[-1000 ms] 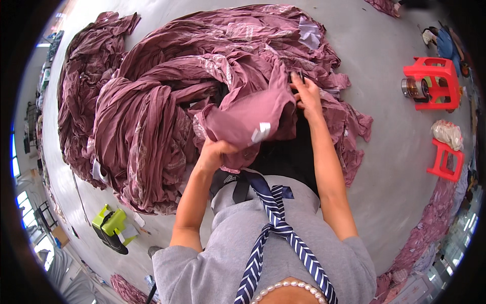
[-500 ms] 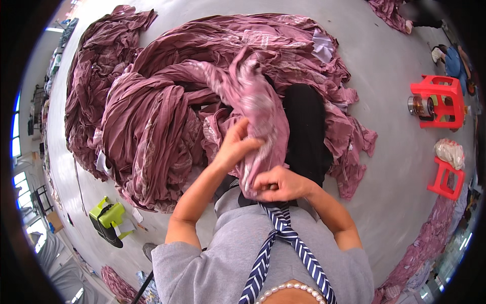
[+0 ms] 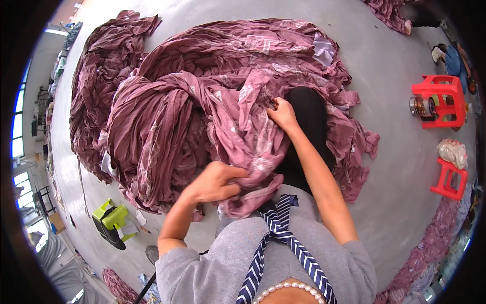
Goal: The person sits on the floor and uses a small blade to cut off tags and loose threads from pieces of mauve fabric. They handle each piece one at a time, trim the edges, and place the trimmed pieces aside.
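Gathering in loose, crumpled folds across the lap, the pink cloth reads on my feed as thin, soft and matt, with pale printed patches that catch the light. I see it fall in long pleats at the top and bunch into a thick roll near the waist. Beside and beyond it, the pile swells in rounded, roped coils of the same stuff on the smooth grey floor. A stiffer white scrap lies on its far right. The stools at right are hard red plastic.

Half a second ago I had the cloth raised in a blurred, upright twist, the left hand partway up it and the right hand down by the waist. Now the right hand is up beside the black knee, the left is lower, and the cloth lies flatter and wider.

I make out the right thumb and fingers pinching the cloth's edge. The left hand is half curled, index finger and thumb against the lower roll; I cannot tell whether they pinch it. The cloth sits between both hands, over the lap, running into the pile at left, wrinkled all through, its lower end curled over beside the striped tie.
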`<action>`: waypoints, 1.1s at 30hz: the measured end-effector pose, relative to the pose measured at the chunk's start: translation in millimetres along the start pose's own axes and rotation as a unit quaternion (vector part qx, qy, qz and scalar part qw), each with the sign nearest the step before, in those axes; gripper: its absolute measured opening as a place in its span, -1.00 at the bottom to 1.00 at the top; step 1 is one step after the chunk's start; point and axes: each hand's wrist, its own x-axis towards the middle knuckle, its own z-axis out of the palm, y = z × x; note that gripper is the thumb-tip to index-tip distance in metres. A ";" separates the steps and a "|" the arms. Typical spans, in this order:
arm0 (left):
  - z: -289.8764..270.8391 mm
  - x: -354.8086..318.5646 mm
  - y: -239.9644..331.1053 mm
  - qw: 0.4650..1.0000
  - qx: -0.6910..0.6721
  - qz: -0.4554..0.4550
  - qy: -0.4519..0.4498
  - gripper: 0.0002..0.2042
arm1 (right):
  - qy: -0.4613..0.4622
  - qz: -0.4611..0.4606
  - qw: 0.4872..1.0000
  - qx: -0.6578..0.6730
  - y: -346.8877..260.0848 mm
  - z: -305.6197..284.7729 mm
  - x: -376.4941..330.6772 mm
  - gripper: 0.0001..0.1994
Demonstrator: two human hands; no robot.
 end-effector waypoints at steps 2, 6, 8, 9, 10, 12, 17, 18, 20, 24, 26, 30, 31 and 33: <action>-22.9 -23.0 -7.5 0.996 0.063 -0.062 0.034 -0.64 | 0.147 -0.074 0.981 0.103 11.9 10.0 -14.5 -0.72; -47.3 -48.8 -24.2 0.909 0.350 -0.216 0.074 -0.60 | 0.169 -0.224 0.959 0.036 -42.2 -24.7 -89.1 -0.83; -50.2 -34.3 -16.9 0.889 0.409 -0.118 0.169 -0.56 | 0.105 -0.324 0.940 -0.005 -51.0 -29.4 -116.5 -0.76; -49.9 -17.9 -15.8 0.927 0.303 -0.095 0.200 -0.56 | 0.082 -0.346 0.934 -0.035 -48.5 -24.7 -126.4 -0.75; -48.6 1.3 -15.2 0.952 0.194 -0.072 0.228 -0.55 | 0.061 -0.367 0.926 -0.065 -44.4 -17.3 -132.9 -0.74; -34.1 45.1 -12.0 0.955 0.197 -0.001 0.220 -0.50 | 0.019 -0.373 0.922 -0.101 -34.8 -2.0 -138.7 -0.78; 21.2 157.3 -49.7 0.917 0.346 0.106 0.166 -0.38 | -0.060 -0.312 0.933 -0.166 -17.8 12.2 -137.8 -0.82; 30.2 173.7 -57.9 0.924 0.343 0.085 0.150 -0.35 | -0.062 -0.313 0.930 -0.181 -15.3 12.9 -136.2 -0.82; 43.4 195.2 -64.9 0.930 0.318 0.112 0.147 -0.52 | -0.065 -0.330 0.923 -0.184 -12.3 13.5 -136.1 -0.75; 55.9 210.5 -71.4 0.974 0.117 0.131 0.144 -0.78 | -0.039 -0.350 0.922 -0.161 -6.4 0.6 -142.2 -0.67; 42.4 204.0 -64.0 0.975 -0.201 0.013 0.092 -0.84 | -0.004 -0.351 0.929 -0.114 -3.0 -19.0 -147.3 -0.66; 14.8 178.3 -47.2 0.834 -0.540 0.045 0.101 -0.95 | 0.099 -0.259 0.960 0.033 -9.8 -64.3 -163.6 -0.74; 8.3 171.7 -40.3 0.823 -0.555 0.041 0.112 -0.94 | 0.132 -0.194 0.969 0.080 -13.2 -71.6 -166.1 -0.82; -1.2 150.6 -12.5 0.822 -0.534 0.063 0.189 -0.91 | 0.163 -0.105 0.954 0.228 -2.7 -70.2 -158.3 -0.83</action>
